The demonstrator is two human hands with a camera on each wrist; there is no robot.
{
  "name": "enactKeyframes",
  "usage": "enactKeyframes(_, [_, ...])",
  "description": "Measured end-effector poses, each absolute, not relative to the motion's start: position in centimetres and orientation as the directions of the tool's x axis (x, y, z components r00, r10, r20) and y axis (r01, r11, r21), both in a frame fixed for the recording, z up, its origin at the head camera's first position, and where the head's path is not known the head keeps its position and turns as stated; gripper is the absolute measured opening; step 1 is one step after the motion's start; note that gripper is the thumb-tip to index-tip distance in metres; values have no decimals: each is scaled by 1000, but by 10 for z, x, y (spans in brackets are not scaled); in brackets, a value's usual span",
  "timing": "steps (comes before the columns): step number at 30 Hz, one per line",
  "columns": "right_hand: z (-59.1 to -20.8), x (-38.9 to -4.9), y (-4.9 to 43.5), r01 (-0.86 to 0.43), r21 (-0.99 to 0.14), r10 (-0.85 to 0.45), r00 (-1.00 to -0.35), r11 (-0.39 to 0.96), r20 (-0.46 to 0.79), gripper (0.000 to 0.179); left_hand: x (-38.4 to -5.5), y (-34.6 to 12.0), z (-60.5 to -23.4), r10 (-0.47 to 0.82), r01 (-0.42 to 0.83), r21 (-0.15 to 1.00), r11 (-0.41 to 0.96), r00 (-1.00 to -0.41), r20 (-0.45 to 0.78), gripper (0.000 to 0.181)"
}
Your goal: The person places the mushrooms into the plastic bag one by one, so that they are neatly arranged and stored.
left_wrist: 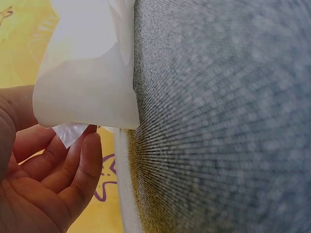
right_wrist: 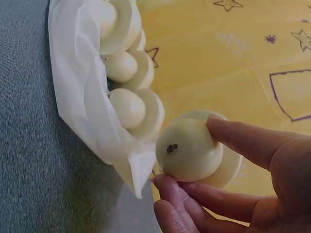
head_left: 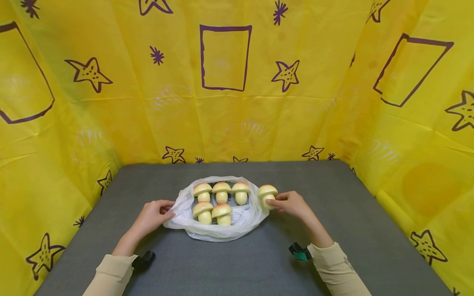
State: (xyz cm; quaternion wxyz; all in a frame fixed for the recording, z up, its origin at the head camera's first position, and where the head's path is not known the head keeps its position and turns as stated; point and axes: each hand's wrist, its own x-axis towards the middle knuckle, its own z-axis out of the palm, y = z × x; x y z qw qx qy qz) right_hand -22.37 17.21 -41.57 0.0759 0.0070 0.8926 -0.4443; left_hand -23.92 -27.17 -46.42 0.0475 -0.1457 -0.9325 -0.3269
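A white plastic bag (head_left: 218, 231) lies open on the grey table (head_left: 237, 267) with several pale yellow toy mushrooms (head_left: 221, 192) standing in it. My left hand (head_left: 153, 216) pinches the bag's left edge (left_wrist: 82, 104). My right hand (head_left: 290, 202) holds one more mushroom (head_left: 267, 195) by its stem just outside the bag's right rim. In the right wrist view that mushroom (right_wrist: 192, 150) sits between thumb and fingers, next to the bag (right_wrist: 80, 92).
Yellow cloth walls (head_left: 237, 90) printed with purple stars and rectangles close in the table on three sides. Wrist-worn cameras (head_left: 146, 260) sit at both cuffs.
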Motion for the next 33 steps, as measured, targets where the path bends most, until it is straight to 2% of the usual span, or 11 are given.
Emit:
enactKeyframes(24, [-407,-226,147,52,-784,-119,-980,618,-159,41,-239,-271,-463,228,288,604,743,-958,176,30])
enactKeyframes(33, [-402,-224,138,45,-794,-154,-973,607,-173,48,-239,-271,-464,237,293,604,741,-956,172,30])
